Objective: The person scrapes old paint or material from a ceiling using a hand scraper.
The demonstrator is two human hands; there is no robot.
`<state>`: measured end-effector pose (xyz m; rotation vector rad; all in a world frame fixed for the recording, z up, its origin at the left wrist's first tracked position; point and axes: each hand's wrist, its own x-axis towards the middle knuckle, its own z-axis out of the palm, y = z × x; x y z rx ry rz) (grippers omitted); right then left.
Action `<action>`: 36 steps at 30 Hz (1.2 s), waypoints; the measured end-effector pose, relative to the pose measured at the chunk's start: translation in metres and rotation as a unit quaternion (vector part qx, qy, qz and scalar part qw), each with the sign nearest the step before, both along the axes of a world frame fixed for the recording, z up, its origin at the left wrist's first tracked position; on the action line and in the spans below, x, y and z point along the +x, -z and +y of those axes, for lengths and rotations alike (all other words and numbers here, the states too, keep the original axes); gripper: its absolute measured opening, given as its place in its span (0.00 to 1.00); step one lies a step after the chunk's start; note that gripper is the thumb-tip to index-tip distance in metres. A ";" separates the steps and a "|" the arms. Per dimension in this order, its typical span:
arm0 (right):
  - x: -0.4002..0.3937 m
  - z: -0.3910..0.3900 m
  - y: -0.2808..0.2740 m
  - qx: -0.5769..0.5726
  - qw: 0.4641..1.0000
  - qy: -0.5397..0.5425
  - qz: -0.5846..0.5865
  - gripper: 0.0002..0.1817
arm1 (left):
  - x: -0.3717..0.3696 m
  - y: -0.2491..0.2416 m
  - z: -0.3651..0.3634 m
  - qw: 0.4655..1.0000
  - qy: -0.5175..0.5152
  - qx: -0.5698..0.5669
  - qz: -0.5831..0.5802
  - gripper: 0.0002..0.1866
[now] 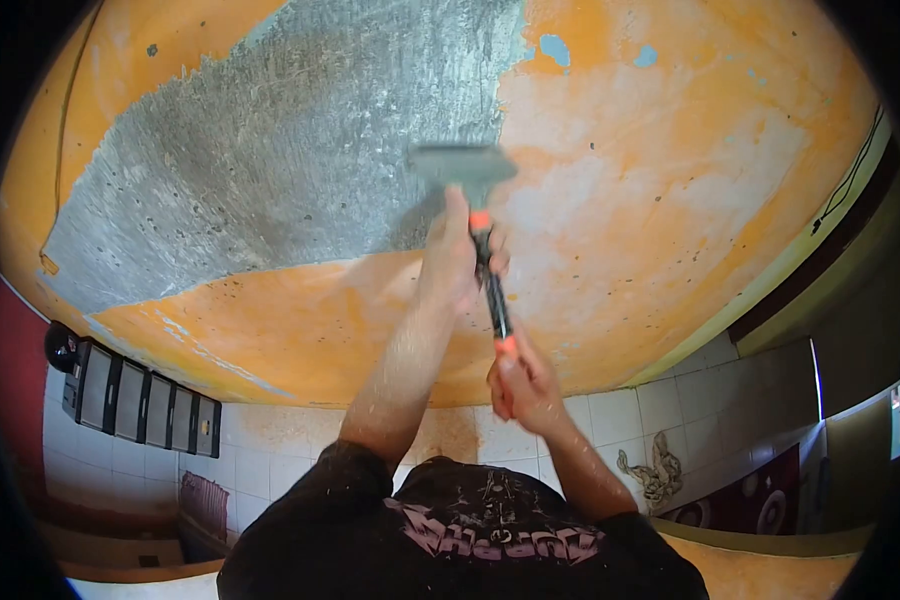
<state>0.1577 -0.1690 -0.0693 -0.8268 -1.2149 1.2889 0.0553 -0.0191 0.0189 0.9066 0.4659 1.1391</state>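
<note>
A long-handled scraper (pixel 496 290) with a wide blade head, a black grip and orange bands stands upright in front of the wall. My left hand (pixel 457 250) is wrapped round the upper handle just below the head, thumb pointing up along it. Lower down, my right hand (pixel 526 385) grips the orange butt end. The head, slightly blurred, overlaps the border between the bare grey patch (pixel 300 140) and the orange paint (pixel 650 220) on the wall. Pale dust specks cover both forearms.
At lower left, a black drawer unit (pixel 148 395) stands by the wall with a dark round object (pixel 62 345) near it. A crumpled cloth (pixel 657 470) lies on the white tiled floor (pixel 610 415). Cables (pixel 65 140) hang on the wall at both sides. Dust (pixel 280 425) lies along the wall's foot.
</note>
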 end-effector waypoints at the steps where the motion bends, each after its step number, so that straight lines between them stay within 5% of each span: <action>1: 0.004 0.009 -0.009 0.014 1.000 0.008 -0.023 0.33 | 0.003 -0.014 0.007 1.000 0.012 0.011 -0.010 0.33; 4: 0.005 0.017 -0.061 0.008 0.999 0.027 0.024 0.33 | 0.015 -0.070 0.002 0.997 -0.012 0.071 0.008 0.35; 11: 0.004 0.002 -0.020 -0.014 0.999 -0.033 0.036 0.34 | 0.002 -0.027 -0.009 1.000 -0.013 0.024 0.014 0.35; 18: 0.014 0.021 -0.082 0.022 0.999 0.004 0.041 0.33 | 0.023 -0.093 0.008 0.995 -0.036 0.087 -0.030 0.29; 22: 0.008 0.001 -0.039 -0.009 0.999 -0.008 0.032 0.32 | 0.003 -0.034 0.003 0.999 -0.002 0.037 -0.038 0.30; 31: 0.011 0.012 -0.086 0.013 0.999 0.018 0.031 0.31 | 0.021 -0.095 0.002 0.996 -0.033 0.088 -0.004 0.35; 36: 0.005 -0.003 -0.055 -0.010 0.999 -0.016 0.026 0.32 | 0.011 -0.048 -0.004 0.999 -0.038 0.034 -0.003 0.35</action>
